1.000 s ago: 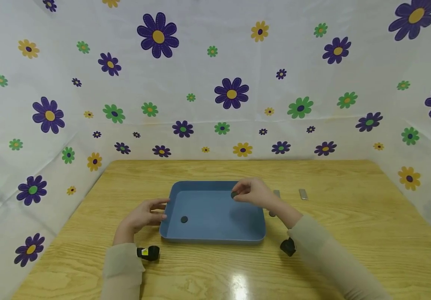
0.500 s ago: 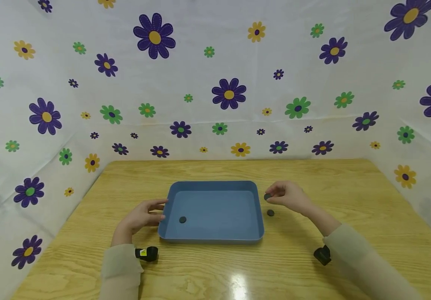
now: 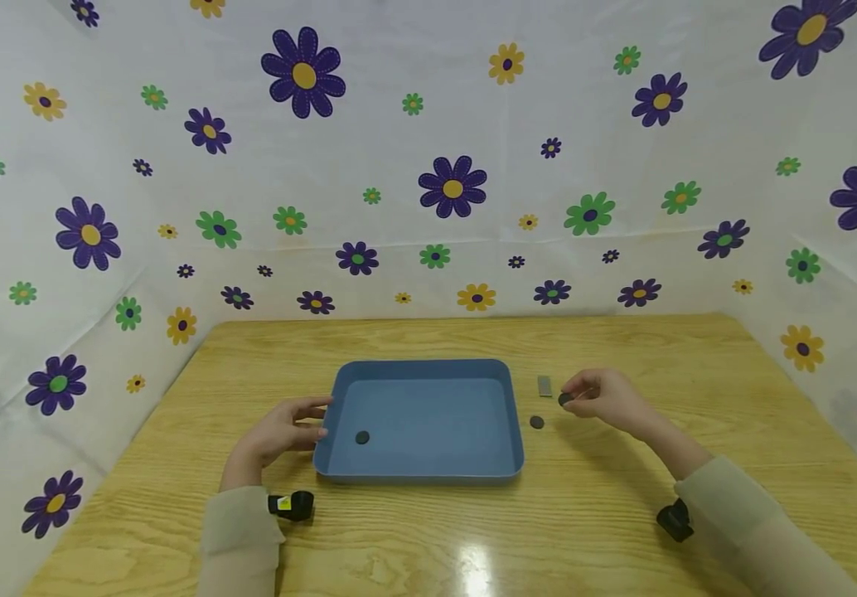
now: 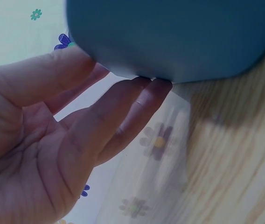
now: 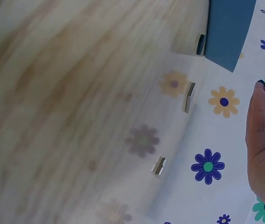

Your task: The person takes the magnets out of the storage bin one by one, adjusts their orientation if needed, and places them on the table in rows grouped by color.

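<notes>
In the head view my right hand (image 3: 611,404) pinches a small dark round disc (image 3: 565,399) between thumb and fingertips, above the table to the right of the blue tray (image 3: 418,480). A second dark disc (image 3: 536,422) lies on the table just beside the tray's right wall. Inside the tray, toward the left, is another dark disc (image 3: 362,437). My left hand (image 3: 279,435) touches the tray's left wall with its fingertips. Up close, the left wrist view shows the fingers (image 4: 118,116) extended against the tray wall (image 4: 170,42).
A flat grey rectangular piece (image 3: 544,386) lies right of the tray. The right wrist view shows two shiny metallic pieces on the table, one piece (image 5: 190,97) nearer the tray and another piece (image 5: 159,166) farther off. Flower-printed cloth (image 3: 391,166) surrounds the wooden table (image 3: 369,539).
My right hand has moved right with the dark disc, from above the tray to beyond its right wall. My left hand has stayed at the tray's left side.
</notes>
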Demonstrator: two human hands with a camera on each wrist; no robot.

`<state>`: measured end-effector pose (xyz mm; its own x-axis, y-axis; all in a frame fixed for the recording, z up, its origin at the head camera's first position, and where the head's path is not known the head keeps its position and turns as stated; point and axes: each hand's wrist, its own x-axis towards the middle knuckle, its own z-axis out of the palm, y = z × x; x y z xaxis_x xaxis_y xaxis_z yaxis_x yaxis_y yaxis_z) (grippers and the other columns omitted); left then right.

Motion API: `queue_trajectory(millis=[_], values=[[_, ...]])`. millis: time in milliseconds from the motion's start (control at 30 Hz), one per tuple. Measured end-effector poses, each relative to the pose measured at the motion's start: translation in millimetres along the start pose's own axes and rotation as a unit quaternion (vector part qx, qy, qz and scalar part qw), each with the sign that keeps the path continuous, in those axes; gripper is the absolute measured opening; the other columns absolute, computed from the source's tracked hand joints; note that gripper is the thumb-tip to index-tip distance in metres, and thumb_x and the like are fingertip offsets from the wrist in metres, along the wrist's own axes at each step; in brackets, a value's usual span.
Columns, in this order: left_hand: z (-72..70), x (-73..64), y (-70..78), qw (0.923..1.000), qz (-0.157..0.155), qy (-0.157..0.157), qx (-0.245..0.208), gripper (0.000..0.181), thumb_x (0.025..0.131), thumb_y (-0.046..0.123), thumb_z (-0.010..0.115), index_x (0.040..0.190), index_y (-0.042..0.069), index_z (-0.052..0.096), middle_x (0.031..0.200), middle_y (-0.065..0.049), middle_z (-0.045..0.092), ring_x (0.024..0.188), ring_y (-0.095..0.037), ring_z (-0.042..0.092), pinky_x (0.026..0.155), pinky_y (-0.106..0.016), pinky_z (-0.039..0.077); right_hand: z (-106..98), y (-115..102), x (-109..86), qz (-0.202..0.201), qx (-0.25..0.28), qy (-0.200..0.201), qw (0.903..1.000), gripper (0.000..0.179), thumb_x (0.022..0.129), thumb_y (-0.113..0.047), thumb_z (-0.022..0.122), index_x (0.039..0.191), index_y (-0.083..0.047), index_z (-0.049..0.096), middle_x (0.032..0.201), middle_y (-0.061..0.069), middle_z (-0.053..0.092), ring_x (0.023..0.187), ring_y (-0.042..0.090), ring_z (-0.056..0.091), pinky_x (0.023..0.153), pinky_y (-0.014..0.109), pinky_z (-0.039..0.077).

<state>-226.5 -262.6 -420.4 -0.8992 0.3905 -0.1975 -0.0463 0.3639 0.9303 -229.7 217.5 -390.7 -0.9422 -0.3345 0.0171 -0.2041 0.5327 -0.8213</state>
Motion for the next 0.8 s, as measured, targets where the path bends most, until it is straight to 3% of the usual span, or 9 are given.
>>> queue_trajectory(millis=[133,500,800], values=[[-0.5,1.4,-2.2,1.0,-0.002,0.004,0.001,0.059,0.085,0.007,0.059,0.136,0.001,0.031,0.131,-0.029,0.033,0.11,-0.036,0.047,0.082,-0.04,0.046,0,5,0.0,0.005,0.001,-0.006,1.0,0.019,0.079,-0.002,0.064,0.094,0.007,0.059,0.082,0.009,0.058,0.076,0.025,0.06,0.063,0.029,0.052],[-2.2,1.3,-4.1,1.0,-0.003,0.007,0.005,0.063,0.083,0.012,0.062,0.136,0.001,0.031,0.131,-0.029,0.033,0.11,-0.036,0.047,0.082,-0.04,0.046,3,19,4.8,-0.022,-0.123,-0.024,0.9919,0.013,0.074,-0.001,0.067,0.086,0.004,0.062,0.079,0.006,0.06,0.074,0.023,0.057,0.062,0.032,0.049],[-1.1,1.3,-4.0,1.0,-0.001,0.008,-0.002,0.06,0.084,0.007,0.06,0.136,0.001,0.032,0.131,-0.028,0.033,0.11,-0.036,0.047,0.082,-0.04,0.046,4,24,5.6,-0.007,-0.151,-0.039,0.9877,0.012,0.072,0.001,0.069,0.082,0.002,0.062,0.076,0.003,0.059,0.071,0.018,0.053,0.062,0.032,0.047]])
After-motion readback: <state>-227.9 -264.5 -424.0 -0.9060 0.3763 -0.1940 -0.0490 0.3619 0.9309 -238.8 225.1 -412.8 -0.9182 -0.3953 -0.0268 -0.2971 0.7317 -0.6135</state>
